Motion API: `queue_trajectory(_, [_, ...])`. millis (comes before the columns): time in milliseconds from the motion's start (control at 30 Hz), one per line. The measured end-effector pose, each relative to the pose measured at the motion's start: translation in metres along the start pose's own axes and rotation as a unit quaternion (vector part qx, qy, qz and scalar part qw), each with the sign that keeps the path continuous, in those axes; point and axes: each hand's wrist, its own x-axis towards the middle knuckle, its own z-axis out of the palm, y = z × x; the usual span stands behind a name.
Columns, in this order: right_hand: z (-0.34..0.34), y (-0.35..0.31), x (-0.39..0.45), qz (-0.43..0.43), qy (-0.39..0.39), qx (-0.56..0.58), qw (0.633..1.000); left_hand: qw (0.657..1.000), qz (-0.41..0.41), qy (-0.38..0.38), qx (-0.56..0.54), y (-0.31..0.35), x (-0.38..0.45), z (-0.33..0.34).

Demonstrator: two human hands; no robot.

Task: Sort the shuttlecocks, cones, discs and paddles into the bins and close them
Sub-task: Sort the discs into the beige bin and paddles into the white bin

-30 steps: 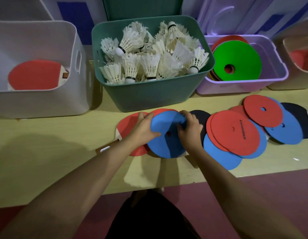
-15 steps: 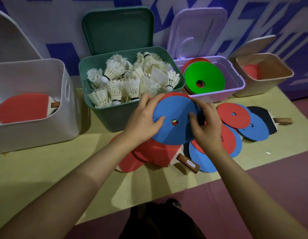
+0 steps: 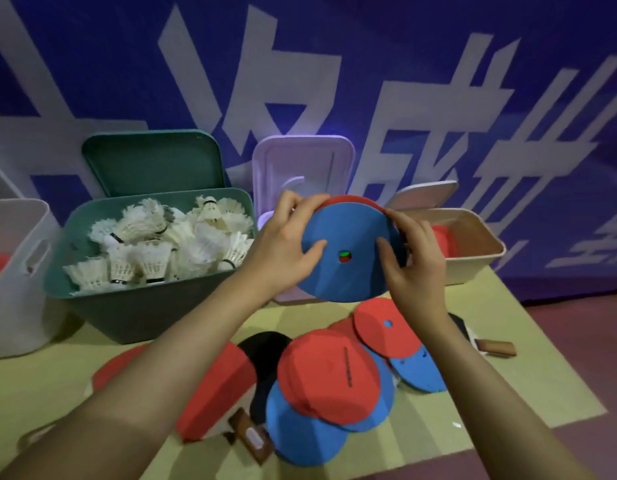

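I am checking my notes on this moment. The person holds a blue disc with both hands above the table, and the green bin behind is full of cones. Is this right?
Not quite. The head view shows the green bin full of white shuttlecocks, not cones. The rest holds: the left hand and the right hand both grip the blue disc above the table.

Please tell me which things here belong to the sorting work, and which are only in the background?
Belong to the job:
- blue disc in the grip of left hand and right hand
- discs and paddles on table
- green bin of shuttlecocks
- purple bin
- beige bin
- white bin

Just there:
- blue banner
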Motion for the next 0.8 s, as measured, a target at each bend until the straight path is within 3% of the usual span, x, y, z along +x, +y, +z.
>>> queue_trajectory(367, [-0.079, 0.121, 0.053, -0.002, -0.015, 0.009, 1.000, 0.996, -0.002, 0.043, 0.082, 0.068, 0.079, 0.113])
queue_trajectory(633, [-0.092, 0.186, 0.081, 0.025, -0.001, -0.028, 0.999, 0.999, 0.028, 0.039, 0.017, 0.068, 0.132, 0.171])
queue_trajectory(800, [-0.094, 0.239, 0.095, 0.037, -0.024, -0.041, 0.998, 1.000, 0.002, 0.011, 0.008, 0.058, 0.160, 0.219])
